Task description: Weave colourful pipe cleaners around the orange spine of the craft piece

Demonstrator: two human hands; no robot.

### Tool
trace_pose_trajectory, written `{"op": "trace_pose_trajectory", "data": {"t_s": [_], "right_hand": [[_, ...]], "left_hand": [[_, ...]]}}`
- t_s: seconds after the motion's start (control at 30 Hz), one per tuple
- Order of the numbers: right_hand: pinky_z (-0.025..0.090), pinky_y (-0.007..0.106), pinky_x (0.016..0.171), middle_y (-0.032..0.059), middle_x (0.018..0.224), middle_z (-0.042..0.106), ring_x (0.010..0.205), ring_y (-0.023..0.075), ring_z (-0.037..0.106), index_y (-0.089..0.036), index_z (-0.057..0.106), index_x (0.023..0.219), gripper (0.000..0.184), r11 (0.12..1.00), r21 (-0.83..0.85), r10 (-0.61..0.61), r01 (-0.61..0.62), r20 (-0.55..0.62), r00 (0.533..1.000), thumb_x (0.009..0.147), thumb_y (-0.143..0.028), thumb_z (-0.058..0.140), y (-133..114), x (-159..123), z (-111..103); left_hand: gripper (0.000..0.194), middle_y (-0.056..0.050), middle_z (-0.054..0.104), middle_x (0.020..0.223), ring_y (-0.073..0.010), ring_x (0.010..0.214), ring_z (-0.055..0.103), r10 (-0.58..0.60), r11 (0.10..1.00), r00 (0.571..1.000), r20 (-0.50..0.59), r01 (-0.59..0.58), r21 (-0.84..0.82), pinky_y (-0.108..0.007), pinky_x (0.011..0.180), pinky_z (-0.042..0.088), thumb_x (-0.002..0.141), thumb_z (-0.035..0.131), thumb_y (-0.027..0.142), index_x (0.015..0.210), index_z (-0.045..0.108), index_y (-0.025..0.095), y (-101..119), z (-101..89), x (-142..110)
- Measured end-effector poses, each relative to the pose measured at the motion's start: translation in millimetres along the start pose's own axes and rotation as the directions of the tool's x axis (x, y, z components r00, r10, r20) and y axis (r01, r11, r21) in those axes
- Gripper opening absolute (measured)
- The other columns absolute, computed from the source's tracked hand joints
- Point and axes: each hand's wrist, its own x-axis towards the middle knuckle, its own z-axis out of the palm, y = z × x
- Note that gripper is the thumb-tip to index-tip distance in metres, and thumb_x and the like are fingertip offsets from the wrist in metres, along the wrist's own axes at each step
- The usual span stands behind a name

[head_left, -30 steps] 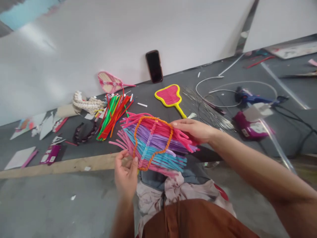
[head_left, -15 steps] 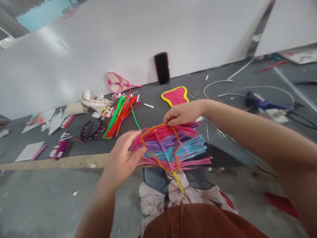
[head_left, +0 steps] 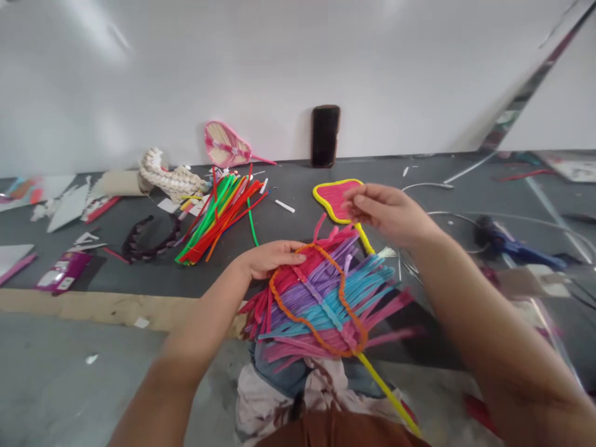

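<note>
A fan-like piece of pipe cleaners (head_left: pixel 321 298), with pink, purple and blue strands across a central rib, lies in front of me over the table's edge. An orange wavy outline (head_left: pixel 300 320) rests on it, and a yellow stem (head_left: pixel 388 394) points toward my lap. My left hand (head_left: pixel 274 257) pinches its top left edge, thumb on the orange outline. Lifted off the piece, my right hand (head_left: pixel 386 211) has its fingers curled together; whatever they hold, if anything, cannot be made out. Just behind it lies a pink fan with a yellow border (head_left: pixel 338 197), partly covered by the hand.
Left of centre lies a bundle of loose pipe cleaners (head_left: pixel 218 223). A phone (head_left: pixel 325 136) and a pink leaf-shaped fan (head_left: pixel 226 144) lean on the white board. A dark headband (head_left: pixel 151 242), a purple packet (head_left: pixel 64 272) and a blue glue gun (head_left: pixel 526 245) with its cable lie around.
My right hand has left the piece's top edge and risen up and right. My left hand has shifted to the top edge. The piece has turned and sits nearer, and the view has tilted level.
</note>
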Motion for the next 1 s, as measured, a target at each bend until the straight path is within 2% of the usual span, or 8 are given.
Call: {"op": "trace_pose_trajectory", "data": {"t_s": [0.17, 0.33, 0.4, 0.5, 0.6, 0.8, 0.9, 1.0], "right_hand": [[0.053, 0.026, 0.068, 0.0028, 0.085, 0.071, 0.069, 0.0115, 0.063, -0.020, 0.070, 0.093, 0.028, 0.993, -0.067, 0.100, -0.097, 0.050, 0.994, 0.077, -0.043, 0.070, 27, -14, 16], [0.053, 0.028, 0.068, 0.0029, 0.087, 0.071, 0.070, 0.0127, 0.064, -0.021, 0.067, 0.096, 0.027, 0.992, -0.091, 0.075, -0.083, -0.086, 0.993, 0.079, -0.042, 0.067, 39, -18, 21], [0.052, 0.028, 0.071, 0.0025, 0.085, 0.071, 0.073, 0.0135, 0.064, -0.021, 0.067, 0.094, 0.023, 0.982, -0.180, 0.043, -0.057, -0.079, 0.996, 0.081, -0.039, 0.067, 41, -19, 22], [0.051, 0.028, 0.072, 0.0025, 0.084, 0.071, 0.076, 0.0150, 0.065, -0.020, 0.069, 0.089, 0.019, 0.939, -0.343, 0.032, -0.024, 0.017, 0.999, 0.084, -0.036, 0.063, 41, -20, 25], [0.050, 0.027, 0.068, 0.0026, 0.081, 0.071, 0.074, 0.0154, 0.064, -0.019, 0.071, 0.088, 0.023, 0.902, -0.430, 0.059, -0.037, 0.038, 0.997, 0.087, -0.038, 0.059, 38, -22, 29], [0.053, 0.032, 0.076, 0.0047, 0.091, 0.073, 0.082, 0.0183, 0.067, -0.022, 0.070, 0.100, 0.031, 0.909, -0.408, 0.078, -0.081, -0.024, 0.997, 0.089, -0.048, 0.057, 32, -29, 27], [0.053, 0.032, 0.077, 0.0053, 0.095, 0.073, 0.086, 0.0192, 0.067, -0.023, 0.070, 0.102, 0.033, 0.898, -0.434, 0.051, -0.077, -0.070, 0.996, 0.087, -0.051, 0.059, 30, -27, 23], [0.052, 0.029, 0.070, 0.0049, 0.088, 0.073, 0.079, 0.0176, 0.066, -0.022, 0.071, 0.097, 0.037, 0.861, -0.497, 0.139, -0.110, 0.022, 0.990, 0.087, -0.054, 0.057, 23, -12, 18]], "left_hand": [[0.033, -0.002, 0.073, 0.093, -0.0123, 0.075, 0.067, -0.007, 0.981, 1.000, 0.023, 0.003, 0.194, -0.026, 0.077, 0.050, 0.073, 0.078, 0.026, 0.103, 0.070, 0.016, 0, -13.9, 17], [0.030, -0.002, 0.073, 0.091, -0.0137, 0.077, 0.067, 0.047, 0.998, 0.999, 0.003, -0.047, 0.042, -0.030, 0.081, 0.050, 0.072, 0.078, 0.028, 0.098, 0.070, 0.017, -9, -13.7, 25], [0.032, -0.002, 0.073, 0.093, -0.0140, 0.078, 0.067, 0.040, 0.999, 0.999, 0.003, -0.040, -0.005, -0.030, 0.083, 0.050, 0.071, 0.078, 0.030, 0.099, 0.070, 0.017, -12, -12.5, 26], [0.032, -0.002, 0.072, 0.095, -0.0135, 0.080, 0.066, 0.035, 0.998, 0.999, 0.009, -0.035, -0.053, -0.030, 0.084, 0.049, 0.074, 0.076, 0.035, 0.101, 0.069, 0.018, -14, -10.8, 28], [0.027, 0.000, 0.071, 0.089, -0.0120, 0.077, 0.064, 0.047, 0.998, 0.998, -0.048, -0.049, -0.037, -0.029, 0.082, 0.048, 0.077, 0.074, 0.035, 0.096, 0.068, 0.017, -14, -7.4, 30], [0.013, 0.002, 0.068, 0.077, -0.0113, 0.067, 0.062, 0.044, 0.999, 0.987, -0.154, -0.046, -0.012, -0.027, 0.071, 0.047, 0.079, 0.067, 0.025, 0.090, 0.065, 0.018, -13, -0.3, 32], [0.010, 0.001, 0.069, 0.078, -0.0112, 0.068, 0.062, 0.042, 0.998, 0.986, -0.160, -0.048, -0.036, -0.026, 0.071, 0.047, 0.079, 0.064, 0.021, 0.089, 0.064, 0.017, -12, 0.4, 33], [0.011, 0.002, 0.068, 0.077, -0.0108, 0.067, 0.061, 0.057, 0.998, 0.988, -0.141, -0.058, -0.002, -0.025, 0.070, 0.048, 0.078, 0.063, 0.018, 0.089, 0.063, 0.016, -11, 0.6, 33]]}}
